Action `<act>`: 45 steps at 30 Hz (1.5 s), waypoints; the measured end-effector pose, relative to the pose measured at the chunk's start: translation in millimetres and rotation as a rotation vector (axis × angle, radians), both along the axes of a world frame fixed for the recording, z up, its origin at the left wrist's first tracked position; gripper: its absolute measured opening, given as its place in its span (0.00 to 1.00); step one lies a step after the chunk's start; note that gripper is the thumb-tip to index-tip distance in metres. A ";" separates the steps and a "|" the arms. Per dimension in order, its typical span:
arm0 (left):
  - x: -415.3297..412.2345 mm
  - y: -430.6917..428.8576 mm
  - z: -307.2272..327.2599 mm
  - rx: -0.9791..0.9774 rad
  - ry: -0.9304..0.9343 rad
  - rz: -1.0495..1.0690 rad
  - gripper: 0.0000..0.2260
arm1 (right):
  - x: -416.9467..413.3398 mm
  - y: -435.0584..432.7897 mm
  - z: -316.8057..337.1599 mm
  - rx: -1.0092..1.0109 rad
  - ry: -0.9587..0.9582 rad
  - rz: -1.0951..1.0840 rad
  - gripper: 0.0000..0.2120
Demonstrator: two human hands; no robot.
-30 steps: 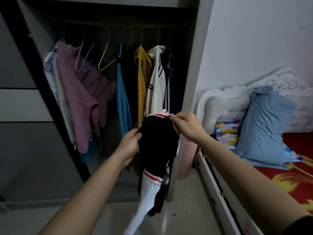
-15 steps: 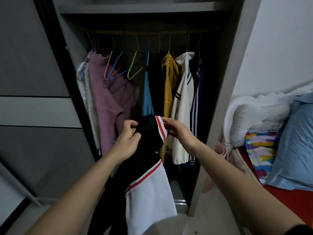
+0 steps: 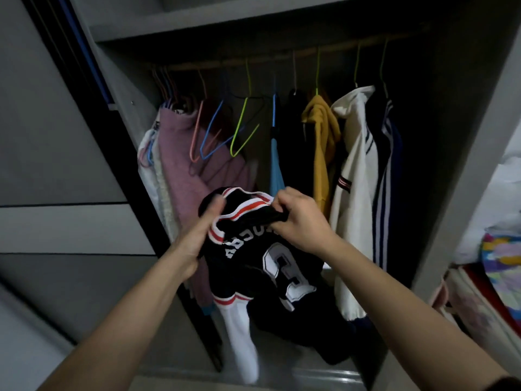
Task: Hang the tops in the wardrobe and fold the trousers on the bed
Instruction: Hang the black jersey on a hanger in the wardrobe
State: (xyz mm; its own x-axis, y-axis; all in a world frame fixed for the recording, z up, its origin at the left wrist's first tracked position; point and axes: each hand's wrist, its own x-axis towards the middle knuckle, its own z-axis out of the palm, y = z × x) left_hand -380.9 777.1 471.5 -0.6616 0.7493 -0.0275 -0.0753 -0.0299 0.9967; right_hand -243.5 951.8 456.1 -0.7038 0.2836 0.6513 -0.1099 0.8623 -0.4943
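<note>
The left hand (image 3: 201, 238) is gripping one side of the striped collar of the black jersey (image 3: 270, 266); the right hand (image 3: 300, 221) is pinching the other side; the jersey is hanging between them in front of the open wardrobe (image 3: 456, 165), below empty hangers (image 3: 239, 131) on its rail (image 3: 282, 56).

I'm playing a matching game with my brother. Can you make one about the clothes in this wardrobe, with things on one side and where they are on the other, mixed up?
Things:
1. black jersey with a white number
2. yellow hooded top
3. lime-green wire hanger
4. pink fuzzy sweater

Places:
A. bare on the rail
B. hanging left of the blue wire hanger
C. held by the left hand and right hand
D. hanging just left of the white jacket

Pairs: 1-C, 2-D, 3-A, 4-B
</note>
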 end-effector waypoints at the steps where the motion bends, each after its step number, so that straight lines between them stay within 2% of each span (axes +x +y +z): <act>1: -7.1 5.1 -1.2 -0.041 0.117 0.043 0.12 | -10.1 -0.1 3.6 0.049 0.006 -0.002 0.17; 2: -14.1 9.2 -2.2 -0.063 0.208 0.094 0.06 | -19.4 0.0 5.2 0.084 -0.015 -0.014 0.17; 3: -23.0 12.7 -3.7 -0.076 0.253 0.144 0.04 | -28.0 0.6 5.7 0.111 -0.054 -0.030 0.16; 5: -43.4 15.9 -4.0 -0.078 0.261 0.212 0.06 | -42.6 6.9 5.7 0.109 -0.144 -0.053 0.16; 7: -66.4 16.1 -1.1 -0.107 0.362 0.268 0.08 | -52.8 18.7 9.0 0.054 -0.233 -0.109 0.16; 11: -122.3 16.5 1.5 -0.313 0.942 0.529 0.08 | -63.6 35.6 15.7 -0.096 -0.264 -0.213 0.18; 13: -147.9 19.2 6.3 -0.325 1.081 0.615 0.08 | -68.0 40.7 21.4 -0.184 -0.286 -0.206 0.24; 15: -167.4 25.9 14.9 -0.266 1.036 0.660 0.07 | -74.5 44.5 30.4 -0.158 -0.385 -0.209 0.28; 17: -182.7 37.7 23.0 -0.192 0.955 0.624 0.07 | -83.9 44.0 42.5 -0.130 -0.476 -0.215 0.26; 21: -207.8 67.0 31.1 -0.090 0.696 0.374 0.09 | -113.1 39.4 68.7 -0.265 -0.555 -0.233 0.21; 23: -220.0 77.4 35.1 -0.054 0.495 0.265 0.12 | -135.6 38.7 79.0 -0.274 -0.491 -0.350 0.17; 26: -235.3 85.7 39.4 -0.007 0.278 0.147 0.12 | -180.9 44.2 90.0 -0.170 -0.241 -0.611 0.20; 28: -241.5 86.9 41.4 0.013 0.159 0.077 0.12 | -214.6 54.5 96.9 -0.277 -0.140 -0.662 0.27; 30: -247.1 87.4 42.0 0.021 0.101 0.026 0.12 | -246.4 64.8 99.5 -0.489 -0.162 -0.647 0.35; 31: -250.3 87.9 41.1 0.022 0.130 0.013 0.12 | -260.0 68.6 99.2 -0.603 -0.171 -0.625 0.36; 32: -253.6 87.9 39.9 0.025 0.190 0.004 0.12 | -271.6 72.9 96.7 -0.702 -0.149 -0.588 0.32; 34: -259.9 89.0 36.2 0.038 0.372 -0.015 0.12 | -288.3 79.5 89.5 -0.804 -0.007 -0.532 0.11; 35: -262.7 89.3 34.0 0.034 0.491 -0.010 0.14 | -291.9 81.8 88.9 -0.798 0.062 -0.547 0.09; 38: -268.2 89.5 31.1 -0.012 0.803 0.093 0.15 | -288.0 86.6 94.5 -0.729 0.194 -0.623 0.12; 42: -268.3 90.9 23.7 0.000 0.996 0.227 0.17 | -268.2 76.4 95.1 -0.693 0.300 -0.603 0.11; 45: -262.1 96.2 16.8 0.037 1.109 0.266 0.18 | -243.5 55.7 69.7 -0.592 0.401 -0.571 0.12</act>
State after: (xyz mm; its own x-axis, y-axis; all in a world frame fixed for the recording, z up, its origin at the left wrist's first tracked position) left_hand -643.1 873.3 488.3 -0.4455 0.5697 0.6907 0.8595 0.0562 0.5080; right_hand -487.0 1007.5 525.8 -0.1064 0.8846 0.4540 -0.0034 0.4563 -0.8898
